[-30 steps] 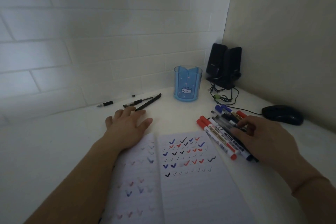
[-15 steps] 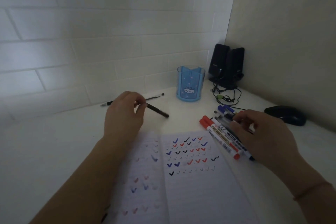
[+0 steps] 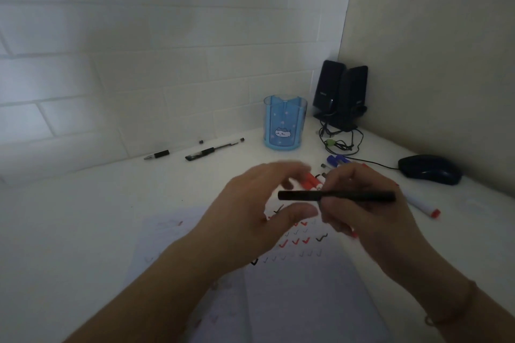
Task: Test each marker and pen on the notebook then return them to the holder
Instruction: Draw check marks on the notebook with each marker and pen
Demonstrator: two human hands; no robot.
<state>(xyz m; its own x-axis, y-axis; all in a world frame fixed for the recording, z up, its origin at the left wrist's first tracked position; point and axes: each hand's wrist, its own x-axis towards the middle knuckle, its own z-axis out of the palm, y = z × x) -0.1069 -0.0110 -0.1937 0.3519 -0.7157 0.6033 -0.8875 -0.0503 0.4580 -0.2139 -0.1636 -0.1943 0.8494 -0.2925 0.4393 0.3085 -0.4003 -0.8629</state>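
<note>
A black pen (image 3: 348, 196) lies level above the open notebook (image 3: 306, 287); my right hand (image 3: 365, 211) grips its middle. My left hand (image 3: 250, 214) hovers blurred at the pen's left end, fingers and thumb spread on either side of it without clearly touching. Behind the hands lies a pile of markers with red caps (image 3: 313, 182) and blue caps (image 3: 335, 160), partly hidden. One white marker (image 3: 423, 205) sticks out to the right. The blue pen holder (image 3: 284, 125) stands near the back wall. The notebook page carries rows of red, blue and black ticks.
Two black pens (image 3: 157, 154) (image 3: 214, 149) lie on the white desk at the back left near the wall. Black speakers (image 3: 340, 95) with tangled cables (image 3: 338, 143) fill the corner. A dark mouse (image 3: 429, 172) sits at the right.
My left hand picked the black pen up from the back of the desk and brought it over the notebook. My right hand left the markers and now holds that pen.
</note>
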